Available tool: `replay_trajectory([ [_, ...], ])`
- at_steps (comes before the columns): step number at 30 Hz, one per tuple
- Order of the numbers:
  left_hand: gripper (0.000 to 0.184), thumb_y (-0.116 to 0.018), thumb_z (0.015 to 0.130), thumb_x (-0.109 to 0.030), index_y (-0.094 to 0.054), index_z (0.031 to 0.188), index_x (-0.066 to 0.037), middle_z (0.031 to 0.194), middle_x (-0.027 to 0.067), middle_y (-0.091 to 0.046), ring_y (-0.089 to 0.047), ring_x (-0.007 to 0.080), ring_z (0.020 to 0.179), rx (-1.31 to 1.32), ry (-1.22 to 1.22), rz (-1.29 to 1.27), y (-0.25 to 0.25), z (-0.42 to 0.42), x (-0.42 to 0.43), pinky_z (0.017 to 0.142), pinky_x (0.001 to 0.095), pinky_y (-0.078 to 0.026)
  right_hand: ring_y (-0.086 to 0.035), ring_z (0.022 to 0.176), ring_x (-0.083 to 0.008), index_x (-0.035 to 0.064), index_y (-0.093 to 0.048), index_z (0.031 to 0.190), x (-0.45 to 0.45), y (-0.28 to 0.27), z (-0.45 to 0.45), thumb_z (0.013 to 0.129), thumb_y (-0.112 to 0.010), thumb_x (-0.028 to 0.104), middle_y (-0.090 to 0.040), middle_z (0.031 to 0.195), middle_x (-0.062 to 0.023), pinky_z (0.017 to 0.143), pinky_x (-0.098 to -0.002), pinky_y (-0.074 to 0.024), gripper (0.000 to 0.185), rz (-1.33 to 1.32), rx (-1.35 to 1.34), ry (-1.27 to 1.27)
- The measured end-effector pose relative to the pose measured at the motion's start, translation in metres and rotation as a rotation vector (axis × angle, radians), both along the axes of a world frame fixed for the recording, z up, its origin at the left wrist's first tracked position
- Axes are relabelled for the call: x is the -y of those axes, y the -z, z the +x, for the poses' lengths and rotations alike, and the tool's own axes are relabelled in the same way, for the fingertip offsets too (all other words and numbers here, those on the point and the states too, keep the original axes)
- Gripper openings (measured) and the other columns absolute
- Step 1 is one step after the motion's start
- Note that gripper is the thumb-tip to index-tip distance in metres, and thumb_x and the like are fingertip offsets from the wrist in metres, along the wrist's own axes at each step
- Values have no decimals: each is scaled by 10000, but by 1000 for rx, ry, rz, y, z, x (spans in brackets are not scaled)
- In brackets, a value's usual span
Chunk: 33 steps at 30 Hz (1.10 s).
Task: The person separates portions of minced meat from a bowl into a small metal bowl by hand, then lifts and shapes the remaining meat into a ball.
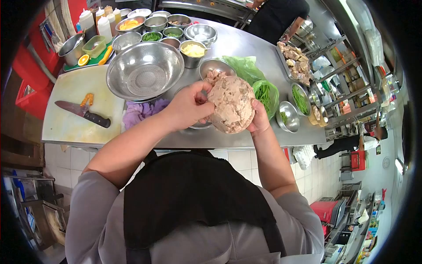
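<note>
A big round lump of pale pink, flaky meat (233,105), resembling canned tuna, is up in front of me above the steel table. My right hand (260,116) grips it from the right side, fingers partly hidden behind it. Thumb and fingers of my left hand (192,106) are closed against its left edge. A smaller loose piece sticks out at the lump's upper left. Behind it stands a metal bowl (215,65). Under my left hand another metal bowl (201,126) shows only in part.
At left a knife (83,113) lies on a cutting board (66,90), beside a large perforated bowl (145,70) and purple cloth (140,112). Green beans in a plastic bag (266,94) and a tray of meat pieces (295,61) are right. A co-worker (278,20) stands across the table.
</note>
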State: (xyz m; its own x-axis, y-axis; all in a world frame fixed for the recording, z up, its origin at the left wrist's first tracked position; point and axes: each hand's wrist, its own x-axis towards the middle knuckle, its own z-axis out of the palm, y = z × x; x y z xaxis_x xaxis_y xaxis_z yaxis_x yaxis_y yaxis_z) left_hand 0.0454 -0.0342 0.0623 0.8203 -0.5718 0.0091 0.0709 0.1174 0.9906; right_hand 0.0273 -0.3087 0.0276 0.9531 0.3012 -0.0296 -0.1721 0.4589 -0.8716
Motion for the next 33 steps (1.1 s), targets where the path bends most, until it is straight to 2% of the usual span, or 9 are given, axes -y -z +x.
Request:
replay_trajectory([
  [5,300,-595,930,-67,-563,1224,-16,839,69,-665,-634,112,632,-75,-34,51,-3,2,4,574,282,-541,-568,1311,-321,12,-402,1507,-2,6,0,835,-765,459,-557,1448,-180,1127,-460,-451,885,81,-40,-54],
  [7,311,-583,940,-91,-570,1240,-12,837,63,-665,-642,114,652,-92,18,99,0,7,1,572,282,-543,-559,1323,-313,6,-379,1516,-2,8,0,837,-786,415,-553,1452,-172,1133,-444,-451,891,120,-41,-116],
  [11,345,-621,950,-141,-592,1269,-12,898,32,-669,-652,97,762,-60,144,238,-21,11,-14,633,273,-571,-542,1340,-313,6,-347,1529,0,14,-3,826,-796,379,-529,1468,-183,1135,-444,-449,914,134,-97,-11],
  [14,354,-668,930,-207,-626,1216,-3,903,30,-673,-640,88,785,104,148,407,-20,14,-12,632,270,-565,-541,1338,-307,3,-337,1529,-6,5,-2,801,-808,349,-526,1462,-179,1135,-440,-447,934,54,-59,-65],
  [17,377,-722,845,-298,-685,1050,17,856,69,-698,-644,115,695,88,125,376,-10,12,-8,613,278,-545,-542,1333,-298,1,-338,1522,-3,5,1,772,-824,332,-528,1450,-170,1133,-440,-447,953,-34,-29,-91],
  [23,337,-722,823,-256,-684,951,53,800,117,-703,-641,156,699,205,67,391,-10,2,-10,666,339,-535,-547,1326,-294,1,-349,1513,-3,-7,1,758,-839,304,-536,1436,-169,1131,-439,-447,950,-87,-11,-118],
  [26,334,-715,829,-242,-678,971,58,813,119,-706,-642,172,708,293,72,434,-13,4,-14,683,341,-535,-553,1323,-299,-6,-326,1534,-2,-2,3,742,-870,367,-529,1453,-177,1122,-433,-459,1031,-90,-19,-100],
  [33,254,-692,849,-184,-632,935,47,770,98,-661,-642,146,679,178,56,326,-12,1,-11,615,331,-531,-542,1338,-297,-8,-327,1526,-4,-8,1,758,-843,317,-526,1452,-177,1135,-433,-444,980,-54,-21,-153],
])
